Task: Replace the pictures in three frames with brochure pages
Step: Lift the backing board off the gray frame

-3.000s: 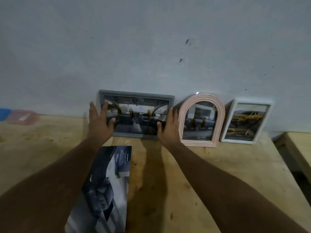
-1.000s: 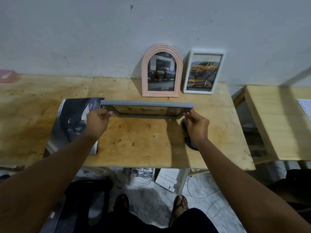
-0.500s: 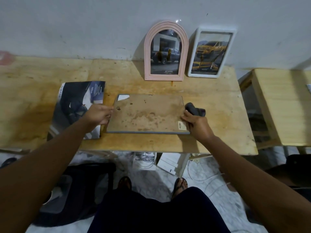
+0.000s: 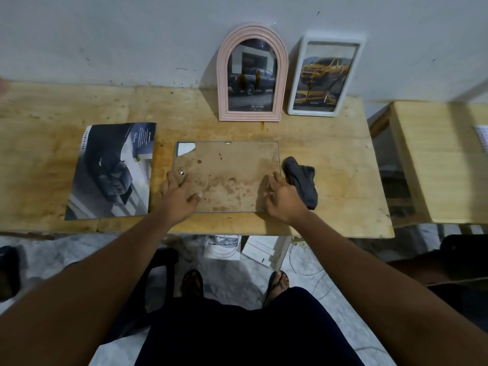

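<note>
A grey rectangular frame (image 4: 227,165) lies face down on the wooden table (image 4: 330,159), its stained brown backing board up, with a torn corner at its far left. My left hand (image 4: 179,196) rests flat on the backing near a small metal clip (image 4: 181,172). My right hand (image 4: 282,199) rests with spread fingers on the frame's near right corner. A car brochure (image 4: 111,170) lies to the left. Against the wall lean a pink arched frame (image 4: 252,75) with a dark pickup picture and a white frame (image 4: 323,77) with a yellow pickup picture.
A dark grey cloth (image 4: 302,180) lies just right of the frame. A second wooden table (image 4: 435,159) stands to the right across a gap. Below the table edge are my legs, sandalled feet, and papers on the floor.
I took the grey frame from the wall, turned it over and laid it face down near me. Both hands let go of its ends and now rest on its back.
</note>
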